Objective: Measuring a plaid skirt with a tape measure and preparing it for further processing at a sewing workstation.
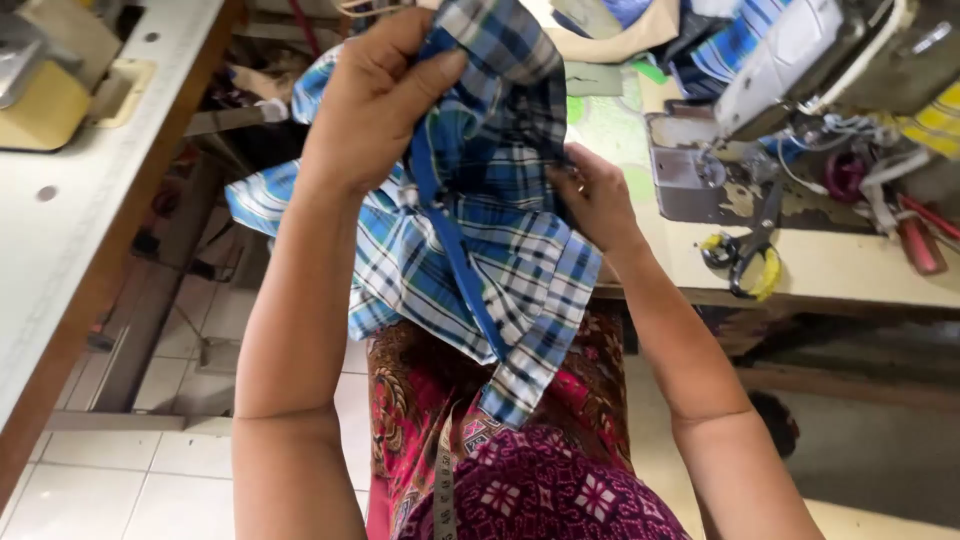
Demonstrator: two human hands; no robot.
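1. Blue-and-white plaid cloth [470, 240], a bundled garment with a solid blue strip running down its middle: I hold it up in the air in front of me, above my lap, just off the near edge of the sewing table [850, 270].
2. Left hand [375, 95]: clenched over the top of the bundle, thumb pressed onto the plaid fold, fingers wrapped behind it and out of sight.
3. Right hand [595, 200]: grasping the right side of the same cloth, fingertips tucked into its folds.
4. Measuring tape [445, 480], pale, hanging down my front below the cloth, over my red-and-purple patterned clothing [540, 490].
5. Scissors [745, 255] with yellow and black handles: lying near the front edge of the sewing table, right of my right hand and clear of it.
6. Sewing machine [800, 60], grey-white: standing at the far right of that table, its metal plate below it.
7. More fabric [720, 45], striped blue, heaped at the table's far edge behind the machine.
8. Second table [90, 200], white-topped with a wooden edge: along the left, carrying a yellowish block [45, 110] at its far corner.
9. Tiled floor [170, 480], pale, beneath both tables.
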